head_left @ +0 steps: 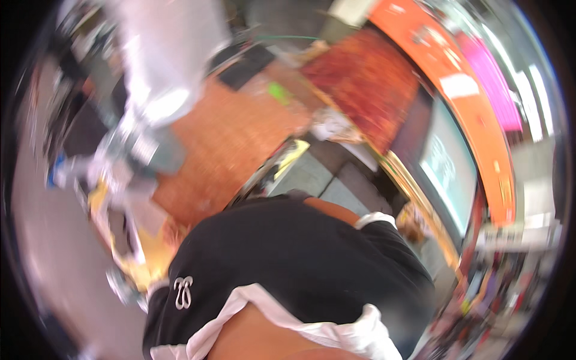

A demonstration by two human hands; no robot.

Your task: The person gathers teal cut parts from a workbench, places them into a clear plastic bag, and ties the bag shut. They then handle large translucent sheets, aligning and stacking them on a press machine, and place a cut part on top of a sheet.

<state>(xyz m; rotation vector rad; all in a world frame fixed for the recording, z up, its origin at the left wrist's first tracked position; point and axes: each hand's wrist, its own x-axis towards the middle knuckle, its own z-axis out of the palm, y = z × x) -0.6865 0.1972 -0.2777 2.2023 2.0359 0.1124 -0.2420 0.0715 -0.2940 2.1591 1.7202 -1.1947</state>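
Strong motion blur covers the view. My black shirt with white trim fills the lower middle. From its right sleeve, which ends in a white cuff, my bare right forearm runs leftward and passes behind the shirt front, so my right hand is hidden. My left sleeve ends at the lower left beside a yellow-and-white plastic bag or package. I make out no left hand there. Above that package lie crumpled clear plastic and a grey-green item, on the edge of an orange-brown tabletop.
A large translucent plastic-wrapped bundle rises at the upper left. A red-patterned surface lies beyond a gap showing grey floor tiles. To the right are a teal-white panel and an orange board. Smeared shelves of goods stand at lower right.
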